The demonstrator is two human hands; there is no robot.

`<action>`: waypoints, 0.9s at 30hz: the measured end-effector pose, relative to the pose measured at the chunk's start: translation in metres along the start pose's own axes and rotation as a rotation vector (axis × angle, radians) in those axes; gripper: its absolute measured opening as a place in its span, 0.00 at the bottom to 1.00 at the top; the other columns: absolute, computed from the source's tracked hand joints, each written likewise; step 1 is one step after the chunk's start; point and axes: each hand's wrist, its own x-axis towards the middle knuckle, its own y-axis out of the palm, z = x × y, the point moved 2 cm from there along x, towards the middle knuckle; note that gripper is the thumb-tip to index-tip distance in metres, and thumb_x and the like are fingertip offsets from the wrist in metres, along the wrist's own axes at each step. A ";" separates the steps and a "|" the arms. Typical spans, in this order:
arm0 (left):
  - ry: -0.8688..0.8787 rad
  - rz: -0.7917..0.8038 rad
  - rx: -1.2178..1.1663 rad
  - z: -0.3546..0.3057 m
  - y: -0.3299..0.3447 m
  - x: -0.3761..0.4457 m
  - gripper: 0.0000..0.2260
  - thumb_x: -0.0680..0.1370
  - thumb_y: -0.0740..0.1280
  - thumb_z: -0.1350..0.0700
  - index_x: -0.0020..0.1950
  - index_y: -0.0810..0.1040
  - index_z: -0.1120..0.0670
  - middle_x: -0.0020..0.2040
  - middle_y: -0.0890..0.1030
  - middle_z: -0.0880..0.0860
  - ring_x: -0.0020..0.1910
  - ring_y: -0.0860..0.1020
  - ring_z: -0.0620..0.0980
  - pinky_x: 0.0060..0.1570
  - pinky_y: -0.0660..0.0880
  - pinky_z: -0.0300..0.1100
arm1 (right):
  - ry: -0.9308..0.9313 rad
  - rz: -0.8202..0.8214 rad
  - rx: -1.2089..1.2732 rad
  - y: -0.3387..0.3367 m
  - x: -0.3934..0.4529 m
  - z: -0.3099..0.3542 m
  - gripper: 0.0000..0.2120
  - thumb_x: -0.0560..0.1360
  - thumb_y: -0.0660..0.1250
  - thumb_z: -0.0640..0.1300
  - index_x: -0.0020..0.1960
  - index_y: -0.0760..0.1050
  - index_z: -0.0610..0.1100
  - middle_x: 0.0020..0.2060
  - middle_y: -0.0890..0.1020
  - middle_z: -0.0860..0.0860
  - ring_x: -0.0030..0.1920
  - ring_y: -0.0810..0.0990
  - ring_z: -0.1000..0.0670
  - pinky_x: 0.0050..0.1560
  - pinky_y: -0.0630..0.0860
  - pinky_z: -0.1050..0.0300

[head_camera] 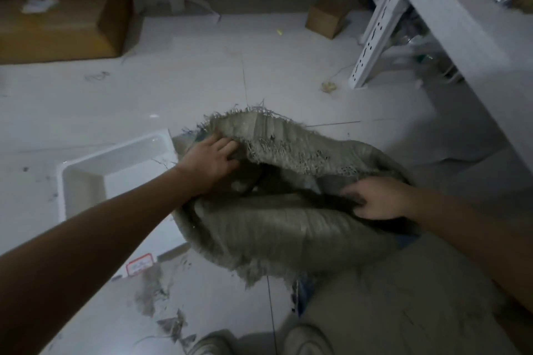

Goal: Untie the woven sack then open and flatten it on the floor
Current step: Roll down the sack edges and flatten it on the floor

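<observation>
A grey-green woven sack (pixel 274 228) with frayed edges is held up over the pale tiled floor (pixel 202 81), its mouth gaping toward me. My left hand (pixel 212 160) grips the far frayed rim of the mouth at its left side, fingers curled over the edge. My right hand (pixel 377 199) grips the near rim on the right, fingertips tucked into the dark opening. The sack's inside is dark and its contents, if any, cannot be made out. No tie or string is visible on it.
A white rectangular tray (pixel 115 164) lies left of the sack. A white metal shelf frame (pixel 403 23) stands at the right. Cardboard boxes sit at the back left (pixel 57 23) and back centre (pixel 326 19). My shoes (pixel 305 339) and dirt smears show below.
</observation>
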 end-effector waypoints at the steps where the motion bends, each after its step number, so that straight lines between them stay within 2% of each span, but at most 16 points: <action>1: -0.079 -0.073 -0.069 -0.007 -0.006 -0.002 0.20 0.78 0.60 0.57 0.71 0.67 0.52 0.73 0.62 0.61 0.72 0.64 0.58 0.71 0.61 0.52 | -0.043 -0.191 -0.014 -0.004 0.000 0.009 0.12 0.74 0.64 0.44 0.56 0.78 0.49 0.48 0.83 0.51 0.43 0.79 0.52 0.41 0.73 0.64; 2: -0.160 -0.138 -0.116 -0.014 -0.007 -0.001 0.19 0.78 0.60 0.57 0.69 0.67 0.54 0.71 0.65 0.60 0.69 0.66 0.58 0.67 0.64 0.51 | -0.078 -0.406 -0.114 -0.007 0.001 0.017 0.11 0.71 0.67 0.42 0.53 0.79 0.46 0.43 0.83 0.48 0.40 0.79 0.50 0.39 0.73 0.62; 3: -0.238 -0.165 -0.135 -0.019 -0.008 -0.001 0.20 0.77 0.62 0.56 0.69 0.66 0.54 0.70 0.65 0.60 0.68 0.66 0.58 0.65 0.66 0.51 | -0.084 -0.540 -0.208 -0.006 0.004 0.021 0.15 0.66 0.72 0.43 0.52 0.79 0.43 0.44 0.83 0.44 0.42 0.80 0.44 0.41 0.77 0.56; 4: -0.299 -0.146 -0.130 -0.023 -0.005 0.000 0.24 0.76 0.63 0.54 0.71 0.62 0.54 0.71 0.63 0.61 0.68 0.65 0.59 0.65 0.66 0.52 | -0.036 -0.583 -0.294 -0.006 0.008 0.026 0.26 0.61 0.76 0.47 0.57 0.78 0.42 0.49 0.81 0.40 0.48 0.80 0.39 0.47 0.77 0.45; 6: -0.373 -0.010 -0.140 -0.029 0.009 0.003 0.33 0.75 0.65 0.51 0.76 0.52 0.53 0.75 0.57 0.62 0.72 0.60 0.61 0.67 0.63 0.54 | 0.120 -0.463 -0.405 -0.002 0.020 0.027 0.45 0.60 0.76 0.56 0.72 0.64 0.45 0.66 0.69 0.35 0.66 0.69 0.35 0.61 0.65 0.29; 8: -0.435 0.097 -0.198 -0.032 0.023 0.004 0.36 0.75 0.66 0.52 0.77 0.49 0.54 0.75 0.56 0.62 0.73 0.59 0.61 0.67 0.65 0.54 | 0.308 -0.404 -0.391 0.000 0.025 0.021 0.44 0.67 0.72 0.55 0.76 0.53 0.47 0.71 0.59 0.37 0.71 0.60 0.36 0.67 0.57 0.30; 9: -0.475 0.108 -0.265 -0.033 0.027 0.004 0.33 0.75 0.66 0.54 0.76 0.54 0.55 0.73 0.60 0.61 0.71 0.62 0.61 0.65 0.67 0.53 | 0.352 -0.504 -0.361 -0.001 0.027 0.014 0.41 0.69 0.72 0.51 0.75 0.55 0.45 0.69 0.62 0.36 0.68 0.63 0.36 0.66 0.61 0.33; 11: -0.541 0.073 -0.472 -0.030 0.037 0.007 0.22 0.77 0.63 0.55 0.71 0.64 0.57 0.67 0.69 0.60 0.66 0.68 0.59 0.61 0.70 0.51 | 0.400 -0.758 -0.329 -0.006 0.028 0.003 0.35 0.65 0.75 0.43 0.67 0.63 0.39 0.58 0.70 0.35 0.55 0.71 0.36 0.54 0.70 0.41; 13: -0.591 -0.010 -0.721 -0.023 0.040 0.007 0.16 0.79 0.59 0.56 0.67 0.70 0.58 0.61 0.75 0.60 0.61 0.73 0.59 0.55 0.72 0.50 | 0.431 -0.907 -0.260 -0.006 0.032 -0.012 0.33 0.62 0.75 0.38 0.62 0.66 0.38 0.53 0.72 0.36 0.50 0.72 0.36 0.49 0.68 0.45; 15: -0.694 -0.115 -1.064 -0.013 0.041 0.006 0.14 0.80 0.58 0.58 0.63 0.75 0.59 0.56 0.79 0.61 0.54 0.77 0.59 0.49 0.72 0.47 | 0.427 -0.827 -0.103 -0.005 0.038 -0.021 0.27 0.65 0.73 0.34 0.62 0.70 0.39 0.56 0.73 0.36 0.54 0.73 0.36 0.52 0.69 0.44; 17: -0.846 -0.177 -1.496 -0.005 0.042 0.004 0.12 0.80 0.60 0.59 0.60 0.77 0.62 0.47 0.80 0.59 0.48 0.77 0.56 0.46 0.71 0.44 | 0.389 -0.697 0.369 -0.010 0.040 -0.022 0.14 0.72 0.68 0.36 0.58 0.76 0.39 0.53 0.77 0.40 0.53 0.76 0.40 0.54 0.72 0.48; 19: -1.002 -0.207 -1.921 0.007 0.045 0.002 0.09 0.79 0.62 0.59 0.50 0.79 0.63 0.38 0.77 0.54 0.37 0.80 0.49 0.39 0.77 0.39 | 0.405 -0.502 1.013 -0.017 0.040 -0.023 0.09 0.75 0.65 0.37 0.54 0.78 0.41 0.46 0.80 0.44 0.45 0.79 0.44 0.48 0.77 0.54; 21: -1.043 -0.168 -2.210 0.024 0.054 -0.003 0.07 0.79 0.63 0.59 0.43 0.77 0.58 0.36 0.78 0.54 0.26 0.80 0.44 0.29 0.79 0.35 | 0.475 -0.392 1.312 -0.022 0.038 -0.033 0.06 0.74 0.63 0.34 0.47 0.78 0.40 0.39 0.82 0.45 0.36 0.80 0.47 0.34 0.79 0.60; 24: -0.994 -0.022 -2.357 0.045 0.073 -0.009 0.09 0.78 0.62 0.56 0.53 0.78 0.58 0.39 0.82 0.55 0.33 0.81 0.50 0.31 0.81 0.38 | 0.570 -0.187 1.401 -0.019 0.034 -0.048 0.08 0.74 0.60 0.35 0.40 0.76 0.40 0.26 0.82 0.46 0.28 0.80 0.48 0.26 0.78 0.63; 25: -0.996 0.005 -2.335 0.049 0.076 -0.011 0.10 0.77 0.63 0.55 0.54 0.78 0.58 0.40 0.82 0.55 0.34 0.81 0.51 0.31 0.82 0.39 | 0.594 -0.151 1.414 -0.017 0.032 -0.052 0.08 0.73 0.59 0.35 0.39 0.76 0.40 0.26 0.82 0.46 0.28 0.81 0.47 0.28 0.79 0.61; 27: -0.945 0.070 -2.334 0.053 0.077 -0.009 0.09 0.76 0.61 0.54 0.46 0.79 0.57 0.36 0.82 0.55 0.29 0.81 0.50 0.29 0.81 0.38 | 0.609 -0.132 1.502 -0.016 0.035 -0.058 0.07 0.70 0.59 0.37 0.39 0.76 0.40 0.30 0.82 0.44 0.31 0.81 0.45 0.36 0.77 0.55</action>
